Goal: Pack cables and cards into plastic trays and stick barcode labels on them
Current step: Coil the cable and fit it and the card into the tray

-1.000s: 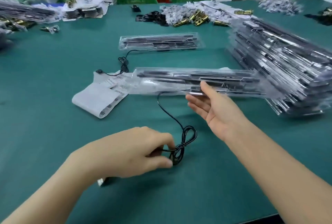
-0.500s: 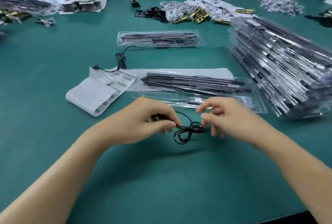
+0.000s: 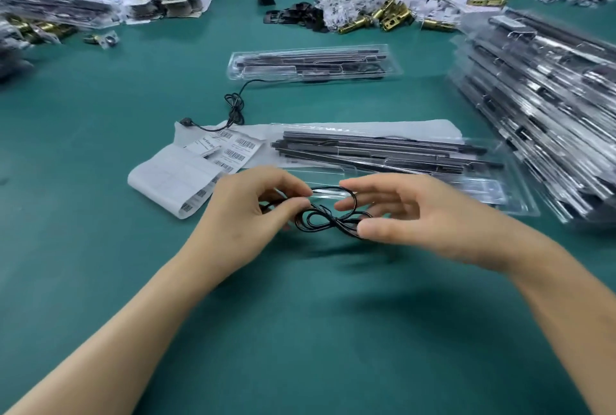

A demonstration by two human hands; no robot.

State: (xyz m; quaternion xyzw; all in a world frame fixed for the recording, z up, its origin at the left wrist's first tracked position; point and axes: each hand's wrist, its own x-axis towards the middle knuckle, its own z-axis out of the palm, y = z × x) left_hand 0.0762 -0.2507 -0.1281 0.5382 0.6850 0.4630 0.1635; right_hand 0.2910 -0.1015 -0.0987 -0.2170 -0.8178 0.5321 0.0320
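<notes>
Both hands are on the cable (image 3: 328, 218): my left hand (image 3: 253, 214) pinches one end of the coil between thumb and forefinger, and my right hand (image 3: 410, 218) nips the other loop, fingers curled round it. The coil hangs just on my side of the open tray (image 3: 520, 203), a figure-eight stretched left to right (same line as the tray's long axis, handy). The tray lies straight beyond my knuckles. Its bare near pocket looks closest to my right hand, so that one should lead.

Black cable (image 3: 328, 219) coiled in figure-eight loops, just before clear tray (image 3: 513, 196).
Tray lies open, holding dark strips (image 3: 366, 148); barcode label sheet (image 3: 233, 153) at its left end.
</notes>
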